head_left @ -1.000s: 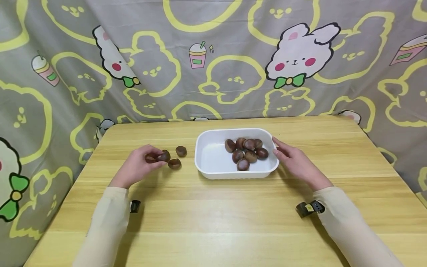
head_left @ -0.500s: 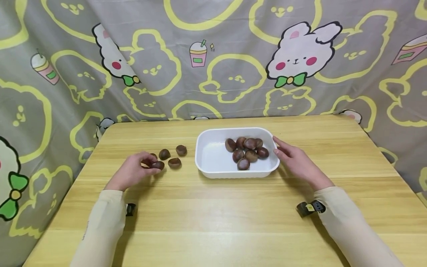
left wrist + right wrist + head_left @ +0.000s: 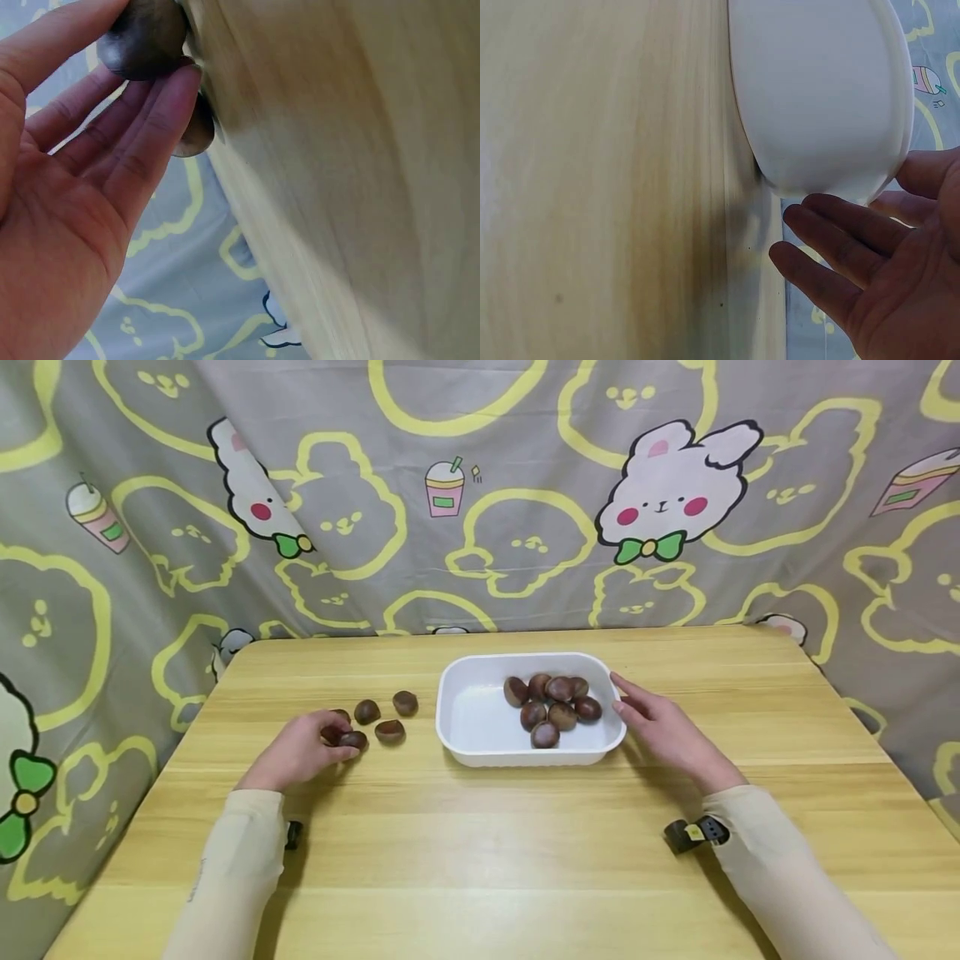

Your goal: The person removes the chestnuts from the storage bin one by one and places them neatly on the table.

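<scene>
My left hand (image 3: 298, 747) is at the left of the table, thumb and fingers pinching a brown chestnut (image 3: 353, 741). In the left wrist view the pinched chestnut (image 3: 144, 41) shows between thumb and fingertip, with a second chestnut (image 3: 199, 129) behind the fingers. Beyond the hand lie more loose chestnuts (image 3: 367, 712), one of them partly hidden by the fingers. My right hand (image 3: 662, 727) touches the right end of a white plastic tray (image 3: 480, 758). In the right wrist view its fingers extend loosely by the tray wall (image 3: 825, 112), the thumb at the rim.
Several chestnuts (image 3: 562, 717) sit in the right half of the tray, near its right wall. The wooden table (image 3: 480, 860) ends at the back against a grey patterned cloth (image 3: 525, 460). Dark wrist devices (image 3: 684, 837) stick out beneath the sleeves.
My left hand has left one chestnut on the table and moved a little left and nearer, onto another. The right hand and the tray have stayed in place.
</scene>
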`<control>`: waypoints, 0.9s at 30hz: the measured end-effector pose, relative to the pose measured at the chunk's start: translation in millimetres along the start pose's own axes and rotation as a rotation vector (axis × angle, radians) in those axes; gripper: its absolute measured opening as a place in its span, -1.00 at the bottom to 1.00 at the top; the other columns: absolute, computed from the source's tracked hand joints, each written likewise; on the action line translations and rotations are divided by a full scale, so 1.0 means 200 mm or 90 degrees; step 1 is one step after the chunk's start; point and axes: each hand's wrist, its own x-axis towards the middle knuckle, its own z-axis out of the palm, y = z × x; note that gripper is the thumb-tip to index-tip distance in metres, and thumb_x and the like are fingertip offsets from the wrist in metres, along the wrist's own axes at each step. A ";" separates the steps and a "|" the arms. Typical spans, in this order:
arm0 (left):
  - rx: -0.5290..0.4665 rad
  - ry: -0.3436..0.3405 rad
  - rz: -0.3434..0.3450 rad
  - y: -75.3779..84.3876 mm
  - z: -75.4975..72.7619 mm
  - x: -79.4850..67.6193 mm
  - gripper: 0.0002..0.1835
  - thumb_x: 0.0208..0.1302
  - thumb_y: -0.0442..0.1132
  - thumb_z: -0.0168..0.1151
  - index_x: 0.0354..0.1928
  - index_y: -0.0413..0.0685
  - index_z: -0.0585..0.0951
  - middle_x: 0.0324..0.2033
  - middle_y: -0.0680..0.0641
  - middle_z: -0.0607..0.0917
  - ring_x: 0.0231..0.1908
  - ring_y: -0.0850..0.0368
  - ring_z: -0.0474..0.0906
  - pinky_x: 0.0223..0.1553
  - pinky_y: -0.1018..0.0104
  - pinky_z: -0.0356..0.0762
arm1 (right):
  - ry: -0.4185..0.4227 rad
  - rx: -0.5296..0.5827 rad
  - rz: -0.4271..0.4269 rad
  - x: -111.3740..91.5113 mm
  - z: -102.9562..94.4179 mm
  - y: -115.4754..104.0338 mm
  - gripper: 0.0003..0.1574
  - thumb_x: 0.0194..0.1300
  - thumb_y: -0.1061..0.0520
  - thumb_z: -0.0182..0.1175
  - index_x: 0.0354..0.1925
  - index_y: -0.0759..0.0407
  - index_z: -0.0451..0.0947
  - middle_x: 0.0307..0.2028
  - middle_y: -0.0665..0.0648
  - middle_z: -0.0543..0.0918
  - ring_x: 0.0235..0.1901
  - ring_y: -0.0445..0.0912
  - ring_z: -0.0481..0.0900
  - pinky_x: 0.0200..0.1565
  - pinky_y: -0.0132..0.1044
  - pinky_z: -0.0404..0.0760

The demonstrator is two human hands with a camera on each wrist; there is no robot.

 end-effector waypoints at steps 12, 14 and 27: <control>-0.011 0.014 0.001 0.01 -0.02 -0.02 -0.62 0.24 -0.21 0.40 0.01 -0.29 0.61 -0.17 -0.17 0.65 -0.09 -0.11 0.57 -0.03 -0.07 0.53 | -0.001 -0.004 0.005 0.00 0.00 -0.01 -0.27 0.57 -0.09 -0.08 0.53 0.09 0.01 0.28 0.45 0.36 0.29 0.29 0.30 0.29 0.20 0.20; -0.028 0.030 0.000 0.01 -0.02 -0.03 -0.60 0.25 -0.20 0.38 0.03 -0.30 0.60 -0.12 -0.20 0.64 -0.06 -0.13 0.55 0.01 -0.07 0.52 | -0.002 -0.001 0.006 0.00 0.00 -0.01 -0.27 0.57 -0.08 -0.08 0.53 0.09 0.01 0.28 0.45 0.37 0.28 0.29 0.31 0.29 0.20 0.20; -0.123 0.195 0.096 0.25 0.01 0.02 -0.64 0.31 -0.28 0.32 0.11 -0.21 0.54 -0.04 -0.17 0.57 -0.05 -0.13 0.59 -0.03 0.01 0.59 | 0.000 -0.002 0.001 -0.01 0.01 0.00 -0.28 0.57 -0.07 -0.09 0.53 0.10 0.02 0.27 0.46 0.37 0.28 0.29 0.31 0.28 0.21 0.21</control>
